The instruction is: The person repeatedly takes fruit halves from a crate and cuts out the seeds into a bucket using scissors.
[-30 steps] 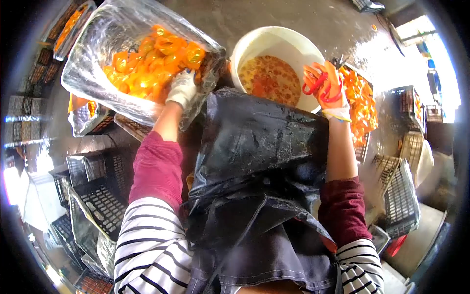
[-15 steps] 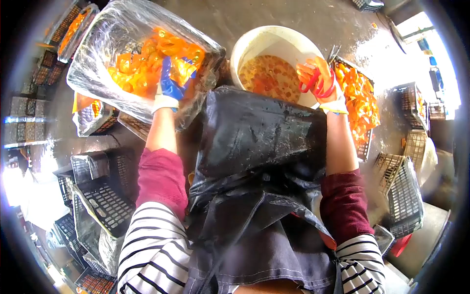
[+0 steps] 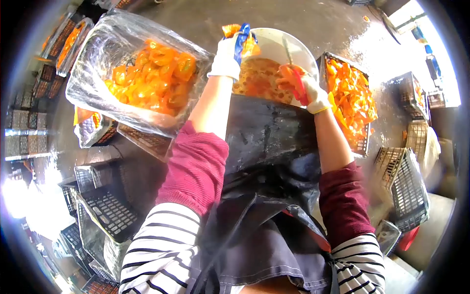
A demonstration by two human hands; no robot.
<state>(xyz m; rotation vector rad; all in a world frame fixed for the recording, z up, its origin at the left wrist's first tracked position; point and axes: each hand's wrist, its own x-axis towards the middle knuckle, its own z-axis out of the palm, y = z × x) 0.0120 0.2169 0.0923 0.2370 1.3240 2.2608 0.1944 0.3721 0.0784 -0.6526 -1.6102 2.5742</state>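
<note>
My left hand [image 3: 234, 53], in a white and blue glove, is closed around orange pieces [image 3: 251, 47] that look like cut bell pepper, at the left rim of the white bucket [image 3: 304, 49]. Inside that bucket lies liquid with orange bits [image 3: 257, 78]. Over its right side, my right hand [image 3: 303, 88], in a white and orange glove, grips a red-handled knife [image 3: 288, 51] with its blade pointing up. To the left stands a plastic-lined crate [image 3: 88, 81] holding more orange pepper pieces [image 3: 152, 76].
Right of the bucket is a crate of orange pepper pieces [image 3: 350, 98]. A black apron [image 3: 271, 132] covers my lap up to the bucket. Black crates stand at the left [image 3: 110, 206] and at the right [image 3: 409, 188]. The floor [image 3: 205, 14] looks wet.
My left hand has moved right, from the plastic-lined crate to the bucket, with orange pieces in it. My right hand has shifted slightly left and down, and the knife blade now shows upright.
</note>
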